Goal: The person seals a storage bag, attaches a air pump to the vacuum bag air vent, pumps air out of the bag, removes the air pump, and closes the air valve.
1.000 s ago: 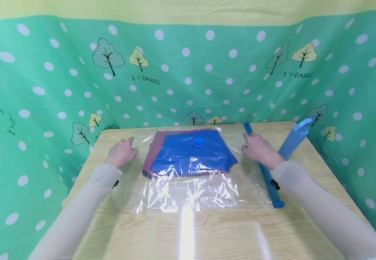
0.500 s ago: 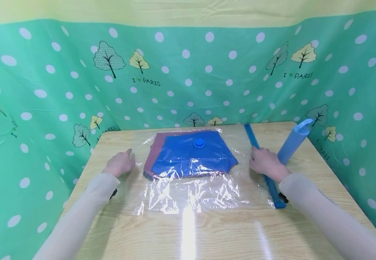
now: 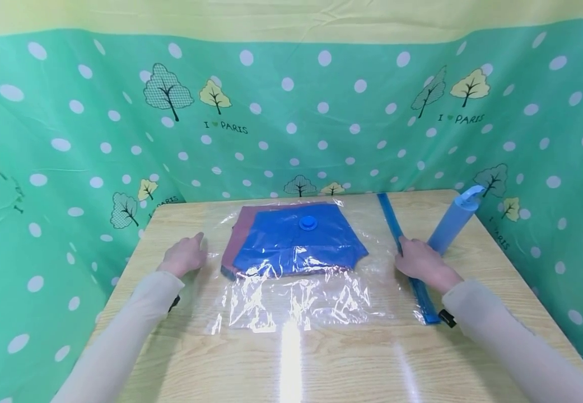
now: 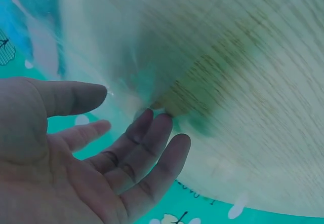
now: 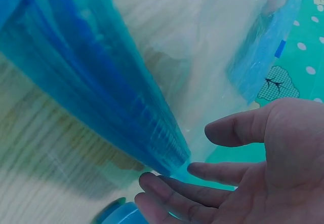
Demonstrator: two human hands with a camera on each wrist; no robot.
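Observation:
A clear vacuum storage bag [image 3: 382, 291] lies flat, holding a folded blue cloth [image 3: 281, 240] over a dull purple cloth [image 3: 238, 232]. Its round blue valve [image 3: 308, 223] sits above the blue cloth. A blue zip strip [image 3: 426, 302] edges the bag on the right. My left hand [image 3: 184, 256] rests at the bag's left edge; in the left wrist view its fingers [image 4: 152, 168] are loosely bent, thumb apart. Over the strip is my right hand [image 3: 424, 263]; the right wrist view shows its thumb spread from the fingers [image 5: 197, 198], fingertips by the strip, gripping nothing visible.
A blue hand pump [image 3: 449, 226] stands upright just beyond my right hand, near the table's right side. The wooden table [image 3: 220, 369] reaches a green dotted curtain [image 3: 271, 134] at the back and both sides.
My right hand has moved rightward and nearer to me, from the bag's clear film to the zip strip. The left hand has shifted slightly left and nearer. The bag stays in place.

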